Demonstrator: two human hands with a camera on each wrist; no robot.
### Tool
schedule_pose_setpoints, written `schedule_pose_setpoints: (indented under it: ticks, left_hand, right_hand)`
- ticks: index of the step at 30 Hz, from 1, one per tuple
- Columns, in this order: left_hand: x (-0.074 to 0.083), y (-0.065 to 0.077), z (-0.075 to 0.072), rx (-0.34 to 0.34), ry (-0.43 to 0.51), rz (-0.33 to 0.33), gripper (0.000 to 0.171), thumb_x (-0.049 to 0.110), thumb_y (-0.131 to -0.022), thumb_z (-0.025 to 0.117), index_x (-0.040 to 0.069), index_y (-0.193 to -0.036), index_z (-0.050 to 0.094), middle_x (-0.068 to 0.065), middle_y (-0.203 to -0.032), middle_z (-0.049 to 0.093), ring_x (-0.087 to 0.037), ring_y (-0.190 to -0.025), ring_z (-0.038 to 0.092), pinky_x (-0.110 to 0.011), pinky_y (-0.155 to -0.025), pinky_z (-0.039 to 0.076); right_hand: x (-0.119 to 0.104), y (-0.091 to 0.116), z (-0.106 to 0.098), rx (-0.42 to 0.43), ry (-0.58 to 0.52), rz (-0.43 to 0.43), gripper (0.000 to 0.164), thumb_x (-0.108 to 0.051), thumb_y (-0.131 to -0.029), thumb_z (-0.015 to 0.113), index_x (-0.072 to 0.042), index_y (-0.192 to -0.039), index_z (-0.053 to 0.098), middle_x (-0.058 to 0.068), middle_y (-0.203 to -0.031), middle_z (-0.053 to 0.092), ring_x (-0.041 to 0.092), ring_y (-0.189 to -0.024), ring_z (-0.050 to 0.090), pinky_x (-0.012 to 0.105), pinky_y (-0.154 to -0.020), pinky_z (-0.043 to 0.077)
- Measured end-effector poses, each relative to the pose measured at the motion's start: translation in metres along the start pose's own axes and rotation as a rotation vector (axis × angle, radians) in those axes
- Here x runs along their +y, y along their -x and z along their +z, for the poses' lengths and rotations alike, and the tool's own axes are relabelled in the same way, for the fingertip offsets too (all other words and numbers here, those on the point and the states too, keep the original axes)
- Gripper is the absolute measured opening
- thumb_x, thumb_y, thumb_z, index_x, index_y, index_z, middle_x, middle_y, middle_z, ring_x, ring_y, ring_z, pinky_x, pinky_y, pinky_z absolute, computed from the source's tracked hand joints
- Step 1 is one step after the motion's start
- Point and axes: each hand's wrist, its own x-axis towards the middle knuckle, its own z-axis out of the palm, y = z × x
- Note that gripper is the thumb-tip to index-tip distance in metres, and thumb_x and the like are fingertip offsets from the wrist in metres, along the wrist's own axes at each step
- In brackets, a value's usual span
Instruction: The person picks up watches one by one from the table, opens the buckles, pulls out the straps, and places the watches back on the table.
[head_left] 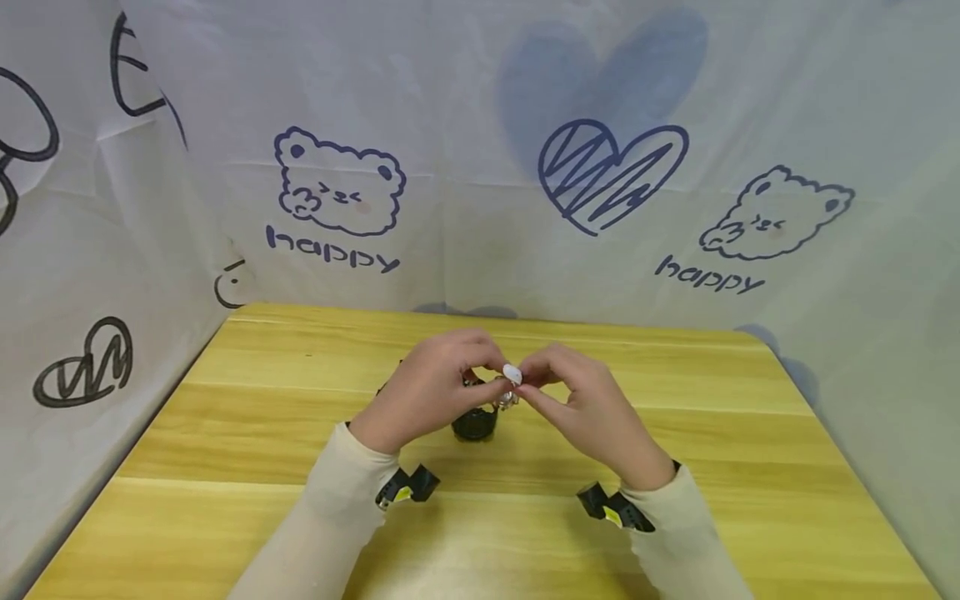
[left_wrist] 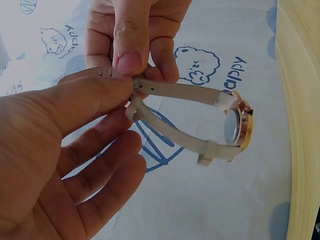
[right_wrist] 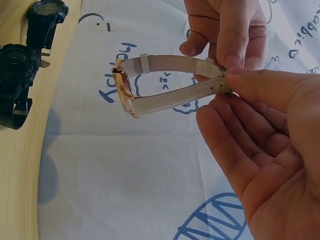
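A wristwatch (left_wrist: 186,134) with a pale strap and a gold-rimmed case (right_wrist: 122,90) is held up over the table, its strap bent into a loop. My left hand (head_left: 438,387) pinches the strap at the buckle between thumb and index finger, the other fingers loosely bent. From the other side my right hand (head_left: 592,404) pinches the strap at the same spot. The strap's holed end (left_wrist: 100,73) sticks out past the buckle in the left wrist view. Fingertips partly hide the buckle. The case hangs at the loop's far end, its silvery back (left_wrist: 232,126) facing the loop's inside.
A black watch (head_left: 475,425) stands on the wooden table (head_left: 600,533) below the hands. In the right wrist view, two black watches (right_wrist: 15,67) are near the table edge. A white cloth (head_left: 465,208) printed with bears and hearts hangs behind and at the sides.
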Motion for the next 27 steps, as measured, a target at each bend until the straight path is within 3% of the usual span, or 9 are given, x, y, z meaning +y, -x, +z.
schedule_pose_setpoints:
  ticks: [5, 12, 17, 22, 27]
  left_hand:
    - [0.0001, 0.0001, 0.0013, -0.019, 0.045, -0.035, 0.004, 0.020, -0.096, 0.076, 0.018, -0.095, 0.079, 0.010, -0.094, 0.069, -0.004, -0.078, 0.061, -0.023, -0.068, 0.054]
    - [-0.0006, 0.0002, -0.0005, -0.106, 0.084, -0.097, 0.005, 0.017, -0.097, 0.073, 0.018, -0.100, 0.077, 0.009, -0.098, 0.070, -0.009, -0.087, 0.067, -0.024, -0.076, 0.059]
    - [-0.0020, 0.0008, -0.0019, -0.120, 0.086, -0.122, 0.010, 0.019, -0.096, 0.073, 0.018, -0.106, 0.075, 0.009, -0.099, 0.072, -0.001, -0.085, 0.067, -0.028, -0.077, 0.060]
    - [-0.0027, 0.0009, -0.0046, -0.123, 0.059, -0.096, 0.018, 0.022, -0.096, 0.076, 0.017, -0.113, 0.078, 0.007, -0.102, 0.075, 0.003, -0.081, 0.067, -0.022, -0.074, 0.057]
    - [-0.0013, 0.0007, -0.0070, -0.115, 0.038, -0.073, 0.018, 0.026, -0.094, 0.079, 0.017, -0.109, 0.081, 0.011, -0.094, 0.077, 0.004, -0.077, 0.066, -0.022, -0.071, 0.056]
  right_hand:
    - [-0.0010, -0.0010, 0.0008, 0.012, 0.007, -0.001, 0.019, -0.003, -0.092, 0.076, -0.009, -0.109, 0.069, -0.001, -0.101, 0.072, 0.012, -0.090, 0.071, 0.030, -0.079, 0.060]
    - [-0.0018, -0.0009, 0.0009, -0.022, -0.040, 0.015, 0.019, -0.003, -0.092, 0.077, -0.009, -0.108, 0.069, -0.001, -0.101, 0.072, 0.010, -0.090, 0.071, 0.030, -0.079, 0.060]
    - [-0.0005, -0.0006, 0.0023, -0.011, -0.067, 0.023, 0.018, -0.003, -0.093, 0.076, -0.009, -0.109, 0.069, -0.001, -0.101, 0.072, 0.011, -0.089, 0.071, 0.030, -0.079, 0.060]
    - [0.0010, -0.0009, 0.0030, -0.004, -0.105, 0.057, 0.017, -0.003, -0.095, 0.073, -0.009, -0.110, 0.069, -0.001, -0.101, 0.073, 0.012, -0.091, 0.071, 0.032, -0.081, 0.061]
    - [0.0013, -0.0013, 0.0027, -0.001, -0.160, 0.106, 0.016, -0.005, -0.097, 0.072, -0.011, -0.111, 0.069, -0.002, -0.101, 0.073, 0.012, -0.092, 0.070, 0.033, -0.083, 0.060]
